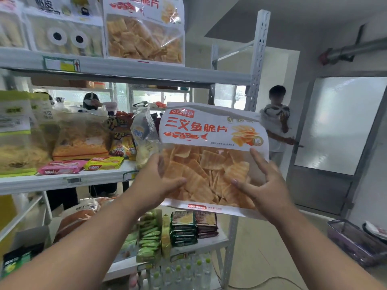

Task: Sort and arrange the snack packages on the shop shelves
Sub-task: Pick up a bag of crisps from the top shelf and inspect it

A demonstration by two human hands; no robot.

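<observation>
I hold a large bag of orange salmon crisps (211,143) upright in front of the right end of the middle shelf (62,182). My left hand (156,181) grips its lower left side, thumb on the front. My right hand (265,185) grips its lower right side, fingers spread on the clear window. A matching crisps bag (144,32) stands on the top shelf (125,70). Just left of the held bag, a clear bag of pale snacks (144,139) stands on the middle shelf.
The middle shelf holds tall noodle-snack bags (81,139), a pink wafer pack (62,166) and a yellow wafer pack (104,163). The lower shelf carries stacked dark and green packs (184,227). A person (276,122) stands by a door at right. A purple basket (356,241) sits on the floor.
</observation>
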